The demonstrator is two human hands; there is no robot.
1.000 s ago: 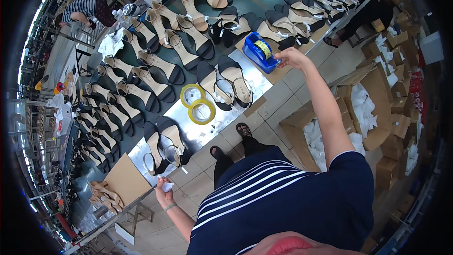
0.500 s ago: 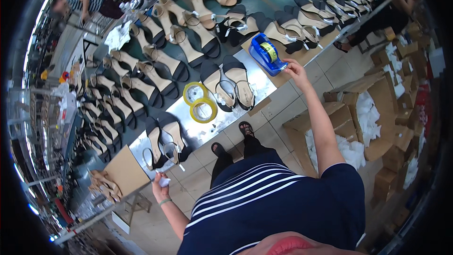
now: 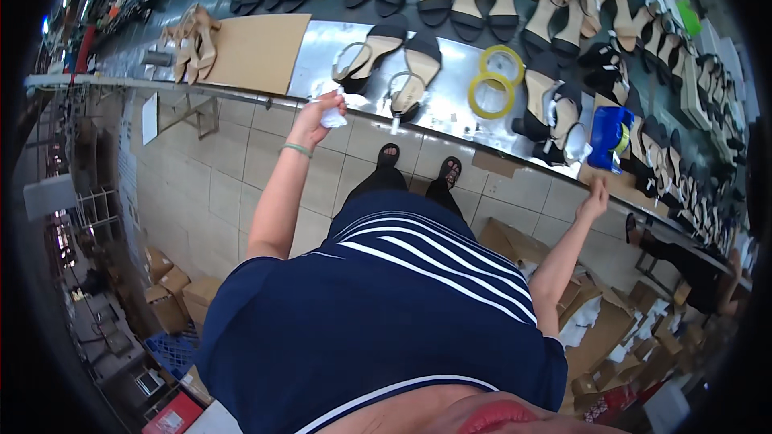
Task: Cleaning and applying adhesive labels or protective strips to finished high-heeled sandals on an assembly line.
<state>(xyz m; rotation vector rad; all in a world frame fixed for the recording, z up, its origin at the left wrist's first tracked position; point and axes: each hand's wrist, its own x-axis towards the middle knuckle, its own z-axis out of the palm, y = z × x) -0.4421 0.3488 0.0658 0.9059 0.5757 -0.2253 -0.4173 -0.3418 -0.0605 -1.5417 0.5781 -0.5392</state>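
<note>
My left hand [image 3: 310,124] is closed on a crumpled white piece of tissue paper [image 3: 333,117], at the bench's near edge. Just beyond it lie two black sandals with beige insoles, one sandal [image 3: 383,42] on its side and the other sandal [image 3: 421,60] with its ankle strap toward me. My right hand [image 3: 593,202] is pinched, a little nearer to me than a blue tape dispenser [image 3: 605,133]. Anything thin between those fingertips is too small to make out. Left of the dispenser lies another pair of black sandals [image 3: 540,100] with white tissue.
Two yellow-rimmed tape rolls [image 3: 491,96] lie on the metal bench top [image 3: 454,84]. A cardboard sheet [image 3: 257,48] and beige heeled shoes [image 3: 195,48] are at the left. Rows of sandals [image 3: 434,0] line the far side. Open cartons [image 3: 599,337] stand behind my right arm, and another person [image 3: 700,269] is at far right.
My view has turned, so the bench now runs across the top. My right hand has come away from the tape dispenser's front. The tissue paper is still in my left hand.
</note>
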